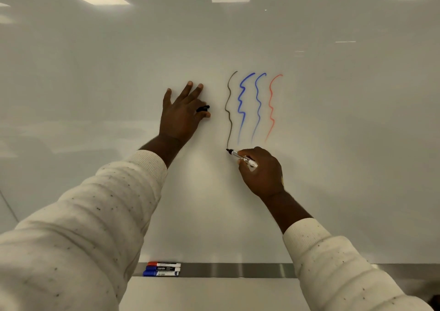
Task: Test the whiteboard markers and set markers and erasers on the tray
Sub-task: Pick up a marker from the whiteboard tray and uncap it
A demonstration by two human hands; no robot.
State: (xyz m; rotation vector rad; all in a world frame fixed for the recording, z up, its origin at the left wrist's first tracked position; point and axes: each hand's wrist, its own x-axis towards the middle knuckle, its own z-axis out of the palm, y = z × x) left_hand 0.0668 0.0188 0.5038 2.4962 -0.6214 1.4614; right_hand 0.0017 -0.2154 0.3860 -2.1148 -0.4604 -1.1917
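Testing a marker is the step in hand. The right hand (262,170) grips a black-tipped marker (241,157) in its curled fingers, and the tip touches the whiteboard (345,124) at the bottom end of a dark wavy line (229,110). To the right of that line stand two blue lines (241,105) and a red line (271,108).

The left hand (181,113) presses on the board just left of the dark line, most of its fingers spread and straight. A small black cap (203,108) pokes out beside the thumb. The exact hold is hard to make out, but it looks pinched between thumb and forefinger. The two hands are well apart, the left higher on the board than the right.

Below them, on the metal tray (238,269), three capped markers (163,268) lie side by side near its left end, one red and two blue. These colours match the three lines on the right, so the black marker is probably the last one to test. No eraser shows in this view.

The line looks finished, so the next move calls for lifting the tip off the board and bringing the hands together. The cap needs to go squarely over the tip and be pushed home. The marker then belongs on the tray beside the other three, and the erasers have to be found somewhere out of view.
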